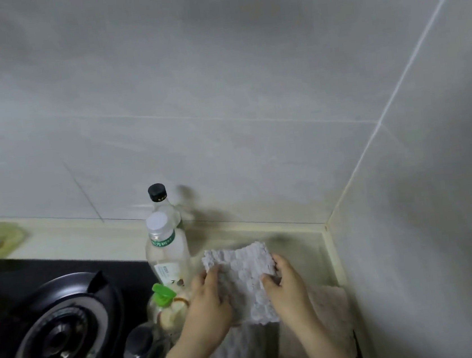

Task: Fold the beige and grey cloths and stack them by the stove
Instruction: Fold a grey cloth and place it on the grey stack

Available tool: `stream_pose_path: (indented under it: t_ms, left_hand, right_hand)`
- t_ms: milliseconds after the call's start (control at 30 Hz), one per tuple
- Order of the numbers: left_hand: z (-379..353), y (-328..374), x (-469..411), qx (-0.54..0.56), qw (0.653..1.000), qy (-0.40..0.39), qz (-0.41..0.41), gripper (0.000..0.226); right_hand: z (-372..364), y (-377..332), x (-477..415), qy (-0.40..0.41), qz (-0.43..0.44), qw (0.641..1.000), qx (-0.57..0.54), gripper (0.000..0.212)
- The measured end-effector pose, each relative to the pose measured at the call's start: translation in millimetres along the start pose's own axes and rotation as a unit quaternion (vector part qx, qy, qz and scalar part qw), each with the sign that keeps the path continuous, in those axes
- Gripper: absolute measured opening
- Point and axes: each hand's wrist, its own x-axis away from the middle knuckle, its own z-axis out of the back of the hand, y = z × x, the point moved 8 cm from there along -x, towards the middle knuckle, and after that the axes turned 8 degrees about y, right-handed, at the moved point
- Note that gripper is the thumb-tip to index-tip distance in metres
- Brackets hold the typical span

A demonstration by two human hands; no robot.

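Head view, bottom edge: a grey textured length runs down out of frame between my forearms. I judge it to be the lower part of the cloth I hold, though my hands hide the join.
Beige cloth (330, 306): lower right, flat on the counter (304, 244) against the corner wall, partly under my right wrist. I cannot tell how many layers it has.
Left hand (210, 302): lower centre, fingers close together and curled over the left edge of the grey cloth, pinching it. The thumb is hidden.
Right hand (285, 288): just across from it, thumb lying on top and fingers wrapped round the right edge, so it pinches too.
Grey cloth (243, 278): stretched between both hands, lifted over the counter, its far edge toward the wall.
Handling: I judge it light, soft and floppy, with a bubbly weave that grips well and nothing to break. It will sag wherever I let go, so I should hold the corners or the side edges and keep it taut while folding.
Bottles: left of my left hand, a green-capped one nearest, then a clear white-capped bottle (167, 254), then a black-capped one. They stand close enough that a swinging corner could knock them.
Stove (61, 331): lower left, black, burner ring in view.
Wall (219, 92): pale tiles filling the upper frame.
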Motion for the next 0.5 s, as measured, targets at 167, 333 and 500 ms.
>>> stream_pose_path:
  t_ms: [167,333,500]
  left_hand:
    - [-16.2,-7.2,-36.0,0.000,1.000,0.023,0.012,0.066]
    - [-34.8,-28.3,-59.7,0.013,0.999,0.024,0.038,0.068]
    - [-50.2,-50.8,-68.8,0.021,0.997,0.001,0.079,0.068]
  right_hand:
    - [-15.9,9.5,-40.3,0.008,-0.004,1.000,-0.008,0.045]
    - [-37.7,30.0,-67.5,0.007,-0.023,1.000,-0.006,0.047]
    - [-58.4,53.9,-71.8,-0.008,-0.057,0.998,0.009,0.051]
